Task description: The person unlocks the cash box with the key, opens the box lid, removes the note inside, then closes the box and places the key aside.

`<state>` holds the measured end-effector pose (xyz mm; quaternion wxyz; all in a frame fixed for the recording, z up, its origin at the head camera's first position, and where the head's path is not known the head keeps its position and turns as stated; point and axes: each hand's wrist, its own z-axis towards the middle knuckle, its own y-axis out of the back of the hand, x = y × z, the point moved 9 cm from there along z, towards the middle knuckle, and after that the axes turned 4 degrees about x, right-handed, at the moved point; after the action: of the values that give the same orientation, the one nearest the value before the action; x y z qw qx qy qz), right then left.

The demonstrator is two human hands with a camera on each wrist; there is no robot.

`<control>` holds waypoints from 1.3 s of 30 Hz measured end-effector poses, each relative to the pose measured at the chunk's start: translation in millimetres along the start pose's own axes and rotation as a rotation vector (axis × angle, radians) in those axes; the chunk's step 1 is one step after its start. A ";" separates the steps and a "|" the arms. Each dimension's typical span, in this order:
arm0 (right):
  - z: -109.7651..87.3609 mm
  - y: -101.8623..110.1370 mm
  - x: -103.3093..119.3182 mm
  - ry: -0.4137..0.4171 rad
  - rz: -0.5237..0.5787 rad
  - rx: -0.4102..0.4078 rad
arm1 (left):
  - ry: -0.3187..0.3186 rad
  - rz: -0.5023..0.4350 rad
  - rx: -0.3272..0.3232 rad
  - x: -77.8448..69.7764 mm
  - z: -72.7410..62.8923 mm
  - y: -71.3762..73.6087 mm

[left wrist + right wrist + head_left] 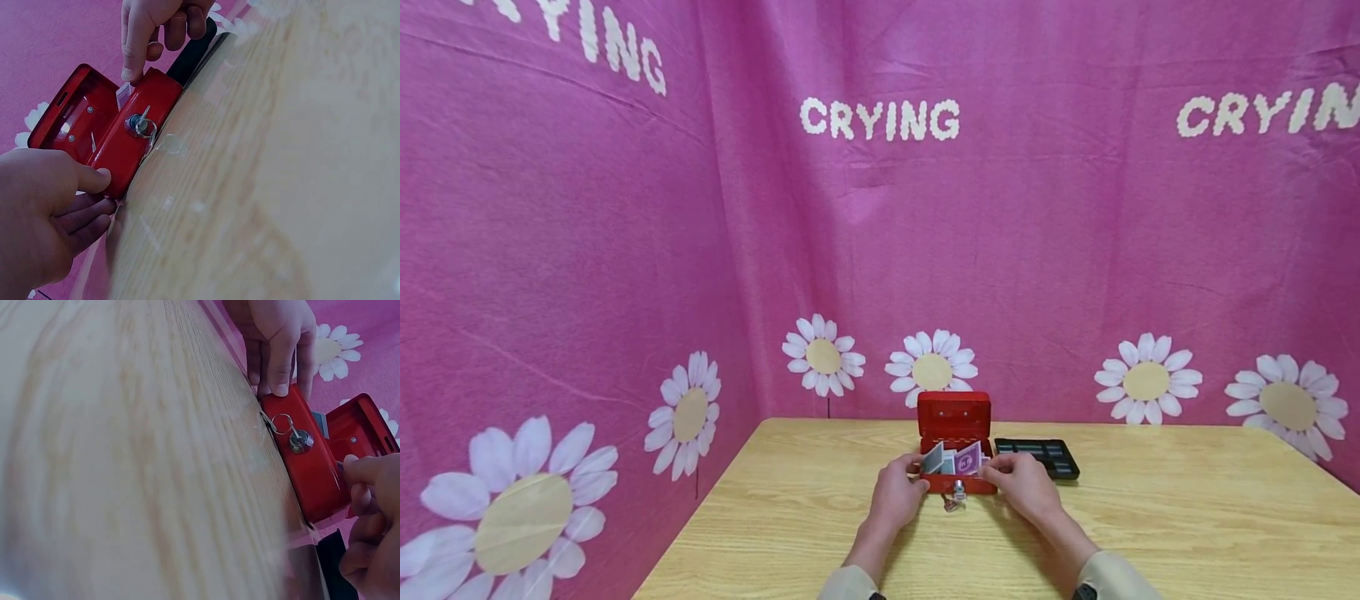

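Note:
A red cash box (938,484) stands on the table with its lid (955,410) raised. Inside lean a purple banknote (968,459) and a grey-green banknote (932,459), with paler paper between them. My left hand (898,493) grips the box's left end, its thumb on the front face. At the right end, my right hand (1027,487) pinches the edge of the purple note between thumb and forefinger; its other fingers curl. Keys on a ring (145,128) hang from the lock (300,442) on the front. The box's floor is hidden.
A black compartment tray (1064,468) lies just right of the box, partly behind my right hand. The wooden table (790,517) meets a pink cloth backdrop (1037,250) with daisies at the back and left.

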<state>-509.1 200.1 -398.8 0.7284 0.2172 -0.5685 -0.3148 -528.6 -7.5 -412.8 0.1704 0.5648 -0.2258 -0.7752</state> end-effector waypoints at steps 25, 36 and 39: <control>-3.3 5.1 4.3 0.023 0.017 -0.057 | 0.003 0.000 -0.003 -0.1 -0.3 -0.3; -1.5 12.6 3.5 0.043 0.071 -0.097 | 0.005 -0.005 -0.003 -1.7 -0.8 0.2; -0.3 15.9 3.3 0.051 0.092 -0.111 | -0.010 -0.004 -0.008 -2.3 -0.2 0.9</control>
<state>-505.0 209.0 -385.9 0.7673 0.1580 -0.5407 -0.3064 -527.7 -7.1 -410.5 0.1697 0.5608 -0.2225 -0.7792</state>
